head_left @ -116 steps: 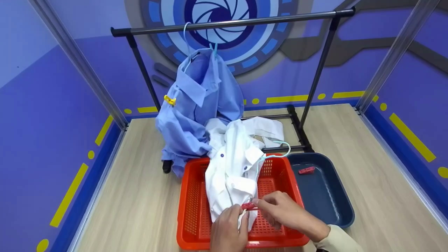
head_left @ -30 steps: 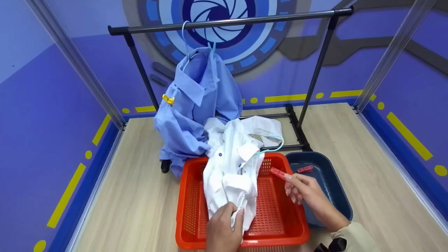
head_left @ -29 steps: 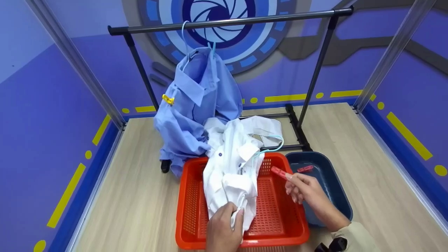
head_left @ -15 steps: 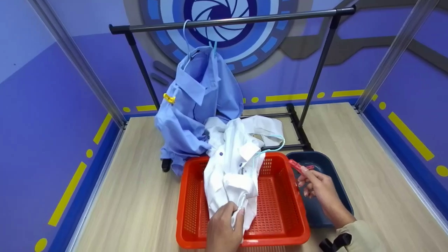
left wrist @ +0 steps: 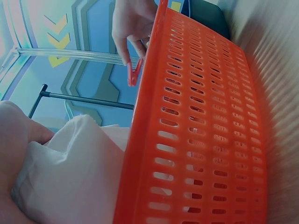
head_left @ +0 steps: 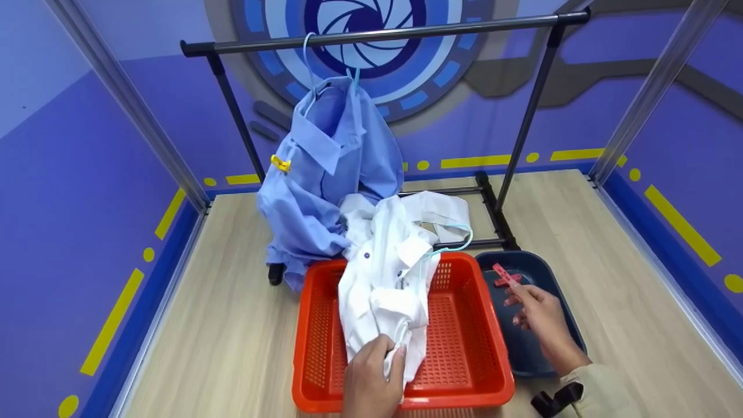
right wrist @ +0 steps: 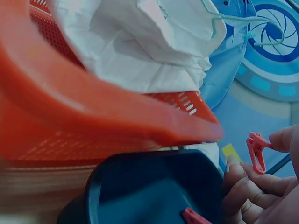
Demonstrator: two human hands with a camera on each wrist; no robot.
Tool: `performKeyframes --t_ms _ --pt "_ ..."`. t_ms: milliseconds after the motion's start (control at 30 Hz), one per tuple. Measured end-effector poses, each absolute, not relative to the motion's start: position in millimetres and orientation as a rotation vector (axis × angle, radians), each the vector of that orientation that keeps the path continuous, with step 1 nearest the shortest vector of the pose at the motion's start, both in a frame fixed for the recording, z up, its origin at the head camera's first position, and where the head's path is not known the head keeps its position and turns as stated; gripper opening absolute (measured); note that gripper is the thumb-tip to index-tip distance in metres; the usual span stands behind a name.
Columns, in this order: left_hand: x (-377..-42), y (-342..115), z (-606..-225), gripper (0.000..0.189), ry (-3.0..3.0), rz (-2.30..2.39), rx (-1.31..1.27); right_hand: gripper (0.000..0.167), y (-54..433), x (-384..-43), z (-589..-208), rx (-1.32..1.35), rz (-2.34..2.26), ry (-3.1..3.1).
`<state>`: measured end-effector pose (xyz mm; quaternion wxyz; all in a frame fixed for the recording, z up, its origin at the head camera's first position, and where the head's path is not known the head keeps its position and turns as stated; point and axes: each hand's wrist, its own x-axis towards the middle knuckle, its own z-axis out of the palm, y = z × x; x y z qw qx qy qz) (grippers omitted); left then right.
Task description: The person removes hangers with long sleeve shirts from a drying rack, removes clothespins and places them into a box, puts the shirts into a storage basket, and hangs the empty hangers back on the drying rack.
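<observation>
My left hand (head_left: 373, 374) grips the near end of a white shirt (head_left: 383, 313), which lies bunched over an orange basket (head_left: 305, 348). A light-blue hanger (head_left: 453, 249) shows at the shirt's collar. Over the dark blue tray (head_left: 528, 360), my right hand (head_left: 540, 316) pinches a red clothespin (head_left: 501, 270) between thumb and finger; the same clothespin (right wrist: 256, 151) shows up close in the right wrist view. A second red clothespin (right wrist: 195, 217) lies in the tray, partly covered by the held one in the head view.
Behind the basket stands a black clothes rack (head_left: 400, 35). A blue shirt (head_left: 325, 145) hangs from it on a hanger, with a yellow clothespin (head_left: 281, 163) on it. The tray stands against the basket's right side on the wooden floor (head_left: 215, 325).
My right hand has drawn the red clothespin off the white shirt's near end and carried it right, over the dark blue tray. The left hand keeps its grip on the shirt.
</observation>
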<state>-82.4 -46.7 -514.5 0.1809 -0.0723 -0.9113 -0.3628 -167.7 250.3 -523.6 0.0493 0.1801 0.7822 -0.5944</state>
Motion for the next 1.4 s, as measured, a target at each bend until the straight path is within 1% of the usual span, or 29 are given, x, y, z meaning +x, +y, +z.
performKeyframes --t_ms 267,433,700,1033,1400 --pt "-83.0 -48.0 -516.6 0.023 -2.532 -0.995 -0.233 0.049 255.1 -170.1 -533.3 0.537 -1.754 2.444" --pt "-82.8 -48.0 -516.4 0.023 -2.539 -1.008 -0.225 0.045 256.8 -170.8 -537.9 0.516 -1.719 2.473" --pt "-83.1 -47.8 -515.8 0.023 -2.53 -1.014 -0.236 0.044 257.3 -172.2 -543.4 0.548 -1.733 2.465" --pt "-83.0 -48.1 -517.1 0.023 -2.524 -1.003 -0.233 0.039 257.6 -171.7 -547.5 0.547 -1.698 2.386" --pt "-83.1 -47.7 -519.4 0.023 -2.492 -0.978 -0.25 0.041 260.1 -170.1 -553.2 0.535 -1.729 2.284"
